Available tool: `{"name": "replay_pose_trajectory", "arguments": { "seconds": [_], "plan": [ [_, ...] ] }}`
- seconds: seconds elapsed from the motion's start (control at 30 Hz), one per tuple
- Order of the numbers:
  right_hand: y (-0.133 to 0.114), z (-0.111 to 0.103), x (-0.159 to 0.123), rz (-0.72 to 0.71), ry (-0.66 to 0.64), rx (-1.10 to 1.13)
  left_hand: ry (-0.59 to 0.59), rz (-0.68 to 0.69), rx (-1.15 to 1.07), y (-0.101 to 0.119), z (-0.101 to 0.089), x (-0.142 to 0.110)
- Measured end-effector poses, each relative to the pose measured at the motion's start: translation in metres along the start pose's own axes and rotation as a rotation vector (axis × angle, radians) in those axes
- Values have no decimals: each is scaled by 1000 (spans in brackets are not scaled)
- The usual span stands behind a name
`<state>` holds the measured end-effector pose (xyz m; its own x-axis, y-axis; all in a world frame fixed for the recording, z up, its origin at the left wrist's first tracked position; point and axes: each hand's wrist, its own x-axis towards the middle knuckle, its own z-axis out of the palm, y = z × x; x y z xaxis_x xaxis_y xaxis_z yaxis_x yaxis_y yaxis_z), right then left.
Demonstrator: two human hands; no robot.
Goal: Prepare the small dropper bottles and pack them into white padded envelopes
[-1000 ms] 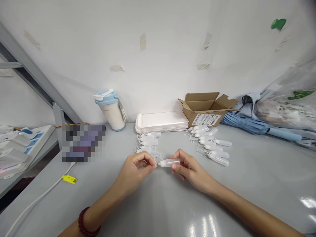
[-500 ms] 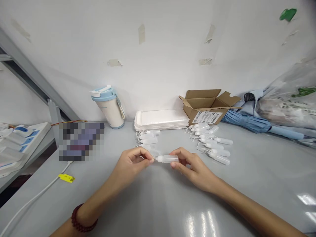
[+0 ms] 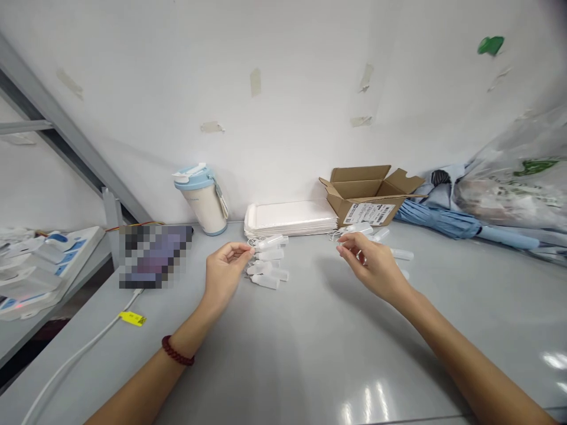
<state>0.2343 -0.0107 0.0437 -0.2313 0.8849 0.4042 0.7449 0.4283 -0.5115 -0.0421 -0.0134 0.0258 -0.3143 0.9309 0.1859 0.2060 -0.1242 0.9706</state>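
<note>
My left hand (image 3: 227, 268) is closed in a pinch at the thin-hooked end of a small translucent plastic bottle (image 3: 269, 242). It holds this bottle over the left group, where several similar bottles (image 3: 266, 281) lie in a column with their wide ends pointing right. My right hand (image 3: 374, 262) hovers over the right group of bottles, thumb and fingertips apart, with nothing visible between them. Close to its fingertips lies a bottle (image 3: 358, 228) from that group. The hand covers much of the group; one bottle (image 3: 402, 254) shows beyond it.
Behind the bottles lies a stack of white padded envelopes (image 3: 292, 218), beside an open cardboard box (image 3: 367, 203). A cream and blue tumbler (image 3: 206, 203) and a blurred-out device (image 3: 155, 257) with a white cable are at left. A folded blue umbrella (image 3: 443, 221) lies right.
My left hand has carried the bottle left and back to the left group. My right hand has let go of that bottle and moved right, over the right group. The view has shifted slightly.
</note>
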Motion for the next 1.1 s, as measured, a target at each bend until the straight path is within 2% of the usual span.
{"name": "replay_pose_trajectory", "arguments": {
  "seconds": [0.23, 0.57, 0.97, 1.1],
  "plan": [
    [3, 2, -2, -52, 12, -52, -3, -39, 9, -4, -1, 2],
    [0, 1, -3, -87, -4, -90, -63, -4, 63, -7, -2, 2],
    [5, -7, -1, -48, -34, -114, -60, -13, 144, 1, -6, -4],
    [10, -16, 1, 18, -121, -184, -56, -10, 169, 5, -7, -8]
  ]
}}
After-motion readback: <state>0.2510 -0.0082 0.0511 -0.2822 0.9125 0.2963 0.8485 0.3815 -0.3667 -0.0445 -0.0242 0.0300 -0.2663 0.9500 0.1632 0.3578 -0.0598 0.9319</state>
